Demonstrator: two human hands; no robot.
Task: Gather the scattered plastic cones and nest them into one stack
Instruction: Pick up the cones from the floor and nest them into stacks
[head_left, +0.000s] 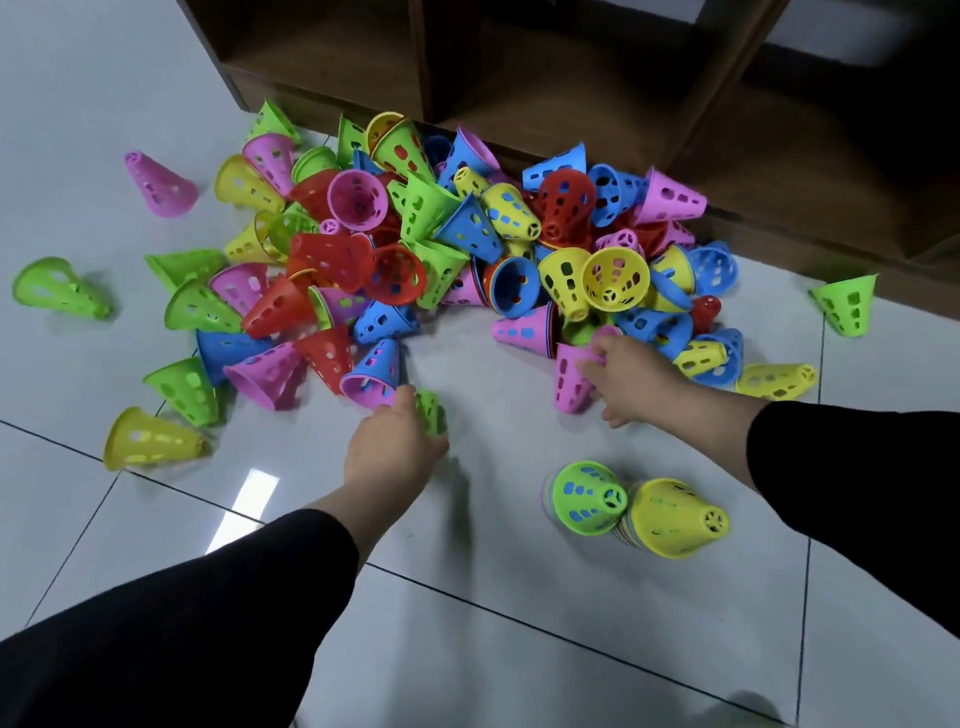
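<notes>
left hand (392, 449) gripping green cone (432, 411), right hand (631, 376) pinching pink cone (571, 379)

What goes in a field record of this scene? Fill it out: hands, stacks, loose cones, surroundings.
left hand: grips a green cone near the floor
right hand: holds a pink cone at the near edge of the pile
stacks: green-topped stack and yellow-topped stack, side by side on the tiles
loose cones: mixed-colour pile against the wooden shelf; strays include a yellow cone
floor: pale tiles
</notes>
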